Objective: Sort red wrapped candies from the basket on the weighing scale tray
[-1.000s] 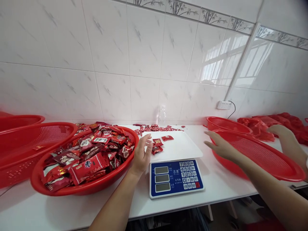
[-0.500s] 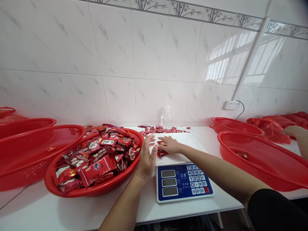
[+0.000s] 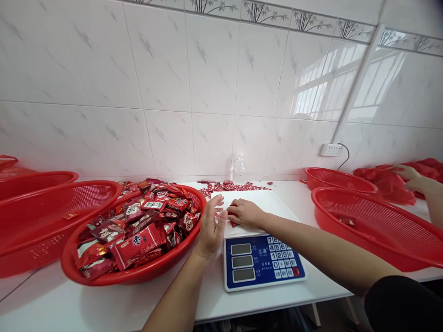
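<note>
A blue-fronted digital scale [image 3: 265, 263] with a white pan [image 3: 270, 203] stands on the white table in front of me. My right hand [image 3: 245, 213] is over the pan, its fingers curled round small red snack packets [image 3: 233, 224], which it mostly covers. At the pan's left edge my left hand [image 3: 212, 228] is upright and holds nothing, thumb and fingers apart, palm toward the packets. Just left of it is a red plastic basket [image 3: 128, 278] heaped with red and dark wrapped snack packets [image 3: 138, 240].
More red baskets [image 3: 93, 196] stand at the far left. On the right, a large red basket [image 3: 367, 244] holds a few packets, with red mesh bags [image 3: 384, 184] behind and another person's hands [image 3: 417, 180] on them. A clear bottle [image 3: 239, 168] and scattered packets [image 3: 228, 186] lie near the wall.
My right hand's fingers have curled in round the packets on the pan. My left hand has hardly moved. The other person's second hand has come into view at the mesh bags.
</note>
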Available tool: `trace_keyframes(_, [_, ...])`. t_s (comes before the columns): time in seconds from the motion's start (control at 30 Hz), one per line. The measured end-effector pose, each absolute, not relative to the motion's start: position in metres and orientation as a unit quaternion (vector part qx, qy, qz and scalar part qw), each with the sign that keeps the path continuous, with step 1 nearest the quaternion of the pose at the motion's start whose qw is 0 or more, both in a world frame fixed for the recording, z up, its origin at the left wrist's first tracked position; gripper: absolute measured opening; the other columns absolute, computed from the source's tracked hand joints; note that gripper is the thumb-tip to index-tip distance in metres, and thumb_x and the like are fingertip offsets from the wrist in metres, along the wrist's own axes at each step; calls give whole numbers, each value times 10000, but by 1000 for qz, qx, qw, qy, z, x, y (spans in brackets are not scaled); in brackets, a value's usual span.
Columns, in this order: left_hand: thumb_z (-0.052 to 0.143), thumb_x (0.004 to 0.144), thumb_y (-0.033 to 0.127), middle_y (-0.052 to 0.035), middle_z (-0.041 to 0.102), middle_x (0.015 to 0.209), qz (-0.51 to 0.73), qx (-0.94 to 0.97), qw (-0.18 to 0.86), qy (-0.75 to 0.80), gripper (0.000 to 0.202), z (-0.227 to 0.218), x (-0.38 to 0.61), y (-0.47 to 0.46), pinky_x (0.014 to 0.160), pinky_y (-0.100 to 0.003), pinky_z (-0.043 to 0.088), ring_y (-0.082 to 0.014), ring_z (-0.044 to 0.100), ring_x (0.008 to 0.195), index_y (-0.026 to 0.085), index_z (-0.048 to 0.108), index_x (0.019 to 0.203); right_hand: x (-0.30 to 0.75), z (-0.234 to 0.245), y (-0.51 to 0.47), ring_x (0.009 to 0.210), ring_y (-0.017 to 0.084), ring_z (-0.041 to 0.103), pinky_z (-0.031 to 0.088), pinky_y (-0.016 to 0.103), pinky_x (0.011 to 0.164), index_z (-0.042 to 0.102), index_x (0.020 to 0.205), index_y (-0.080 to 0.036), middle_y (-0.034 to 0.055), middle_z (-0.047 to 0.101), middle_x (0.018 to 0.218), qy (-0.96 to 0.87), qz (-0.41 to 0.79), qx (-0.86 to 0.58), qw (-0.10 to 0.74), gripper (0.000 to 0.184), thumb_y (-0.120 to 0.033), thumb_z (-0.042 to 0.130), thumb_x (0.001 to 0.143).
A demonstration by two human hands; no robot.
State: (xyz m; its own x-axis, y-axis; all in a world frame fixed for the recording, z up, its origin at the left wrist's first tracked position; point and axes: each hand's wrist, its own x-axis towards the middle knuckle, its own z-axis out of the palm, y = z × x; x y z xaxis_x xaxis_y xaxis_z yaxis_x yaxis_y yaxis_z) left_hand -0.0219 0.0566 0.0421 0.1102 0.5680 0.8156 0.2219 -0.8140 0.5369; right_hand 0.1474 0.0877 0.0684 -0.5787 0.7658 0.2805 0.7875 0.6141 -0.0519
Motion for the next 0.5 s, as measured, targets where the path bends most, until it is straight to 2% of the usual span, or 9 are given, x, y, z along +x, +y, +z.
trace_keyframes(0.17, [425, 961, 348, -125, 513, 1272, 618, 727, 143, 262, 396, 42, -23, 57, 912, -409, 485, -221, 543, 1115, 227, 404, 1337, 149, 68, 88, 815, 195, 582, 389, 291, 683, 667, 994, -210, 84, 606, 953, -881, -57, -449, 137, 418, -539, 419, 924])
trace_keyframes(0.27, [426, 960, 357, -126, 521, 1254, 624, 720, 150, 265, 411, 41, -23, 58, 906, -414, 490, -228, 542, 1118, 226, 395, 1348, 149, 67, 91, 756, 174, 592, 379, 270, 647, 644, 1000, -200, 76, 617, 938, -867, -52, -473, 147, 412, -548, 441, 914])
trace_keyframes(0.4, [419, 961, 367, -131, 528, 1240, 635, 713, 154, 254, 409, 41, -23, 59, 897, -424, 496, -233, 554, 1101, 220, 398, 1342, 145, 73, 95, 800, 176, 614, 386, 252, 659, 631, 1024, -210, 50, 661, 914, -863, -34, -483, 146, 382, -546, 527, 874])
trace_keyframes(0.5, [412, 963, 372, -131, 525, 1251, 643, 708, 156, 249, 398, 41, -22, 59, 899, -425, 494, -232, 558, 1097, 222, 405, 1332, 135, 81, 94, 865, 192, 623, 398, 258, 683, 595, 1145, -238, 45, 675, 971, -864, -34, -483, 141, 407, -533, 537, 870])
